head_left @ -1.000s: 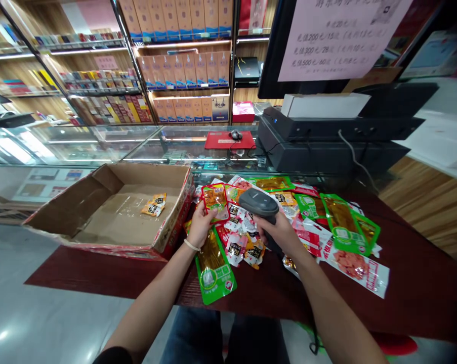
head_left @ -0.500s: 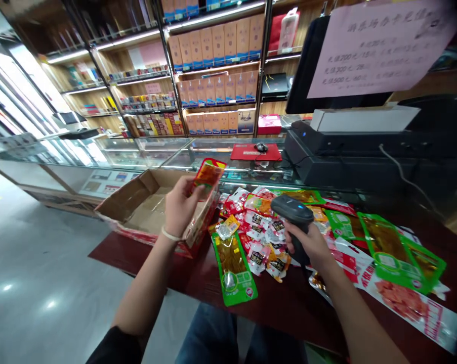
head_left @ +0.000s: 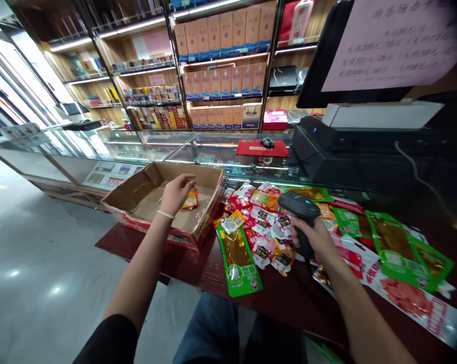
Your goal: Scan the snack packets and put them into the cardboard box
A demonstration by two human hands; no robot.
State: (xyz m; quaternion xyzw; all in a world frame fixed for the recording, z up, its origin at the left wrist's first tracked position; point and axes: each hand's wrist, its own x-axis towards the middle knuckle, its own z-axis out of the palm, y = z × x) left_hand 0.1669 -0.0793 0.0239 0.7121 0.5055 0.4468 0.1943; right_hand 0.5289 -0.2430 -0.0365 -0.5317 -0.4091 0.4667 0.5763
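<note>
My left hand (head_left: pixel 177 193) hovers over the cardboard box (head_left: pixel 137 227), fingers stretched and holding nothing. Just beneath it, a red and orange snack packet (head_left: pixel 191 199) lies inside the box near its right wall. My right hand (head_left: pixel 314 235) is wrapped round the grip of a black barcode scanner (head_left: pixel 298 206), whose blue light is on. Under and beside the scanner spreads a pile of small snack packets (head_left: pixel 262 220), white, red and orange. A green packet with brown contents (head_left: pixel 238 258) lies at the pile's left, with a small yellow and white packet (head_left: pixel 234 221) on its top end.
Larger green packets (head_left: pixel 395 247) and a long white packet with a meat picture (head_left: pixel 406 298) lie at the right. Behind are a glass counter (head_left: pixel 156 144), a mouse (head_left: pixel 267 143) on a red mat, and a monitor bearing a pink notice (head_left: pixel 395 45). Stocked shelves line the wall.
My left hand has moved left over the box and let go of the red and orange packet, which now lies inside. My right hand still holds the scanner. The view has shifted slightly.
</note>
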